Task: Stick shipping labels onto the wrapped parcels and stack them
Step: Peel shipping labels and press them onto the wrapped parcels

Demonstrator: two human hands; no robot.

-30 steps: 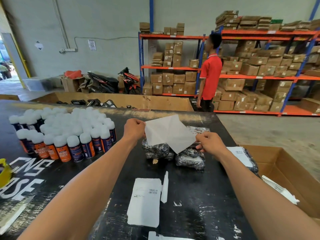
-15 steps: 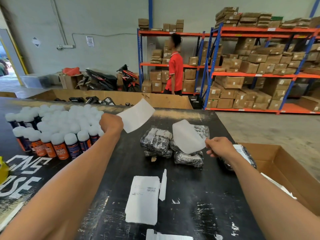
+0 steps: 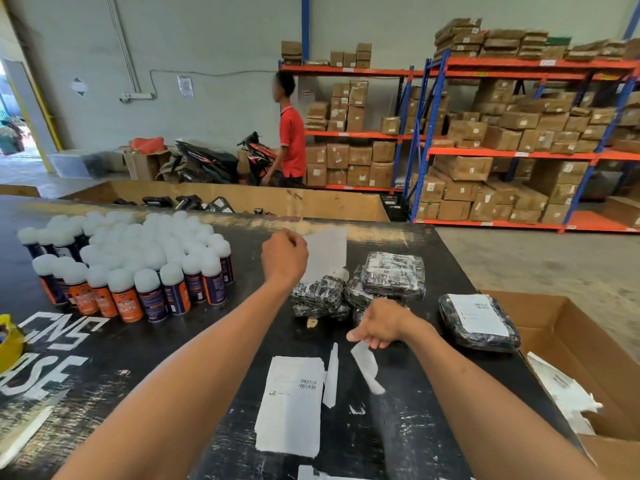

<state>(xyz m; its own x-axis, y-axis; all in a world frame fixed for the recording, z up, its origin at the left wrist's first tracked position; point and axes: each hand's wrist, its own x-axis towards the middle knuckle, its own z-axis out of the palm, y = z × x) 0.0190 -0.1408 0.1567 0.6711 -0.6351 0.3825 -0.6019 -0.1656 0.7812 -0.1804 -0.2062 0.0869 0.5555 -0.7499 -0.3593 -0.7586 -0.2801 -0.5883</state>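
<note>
Here the left hand (image 3: 284,255) is clenched on a white label (image 3: 327,253), held up above the black-wrapped parcels (image 3: 356,284) near the far edge of the black table (image 3: 180,348). The right hand (image 3: 377,324) hovers lower, its fingers pinching a strip of backing paper (image 3: 367,367) that hangs just over the table. A stack of labels (image 3: 290,405) lies toward the near edge. One labelled parcel (image 3: 478,322) sits at the right edge, beside a cardboard box (image 3: 588,348). Spray cans (image 3: 131,268) crowd the far left part.
</note>
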